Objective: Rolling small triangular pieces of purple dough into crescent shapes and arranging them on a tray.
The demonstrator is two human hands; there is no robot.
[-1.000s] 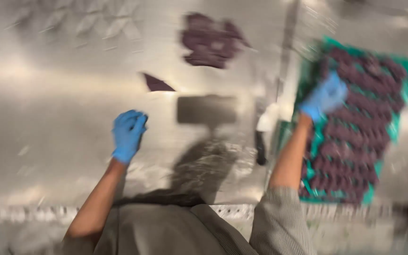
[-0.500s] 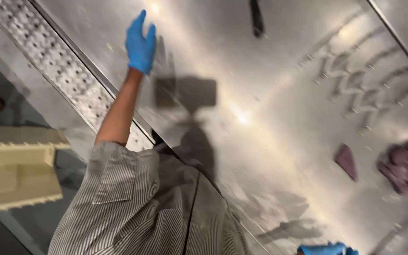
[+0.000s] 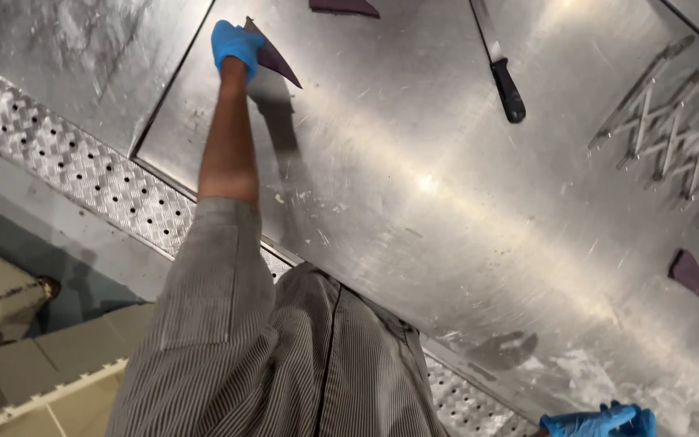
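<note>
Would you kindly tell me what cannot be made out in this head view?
- Right hand: cut off by the bottom edge, so its grip is unclear.
- Knife: the blade runs out past the top edge.
- Dark purple slice at the left hand: partly covered by the glove.
- Second purple piece: cropped by the top edge.

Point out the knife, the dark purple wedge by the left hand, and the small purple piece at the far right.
knife [image 3: 508, 87], head view, black handle.
dark purple wedge [image 3: 275, 61], head view, its middle.
small purple piece [image 3: 688, 273], head view, its centre.
</note>
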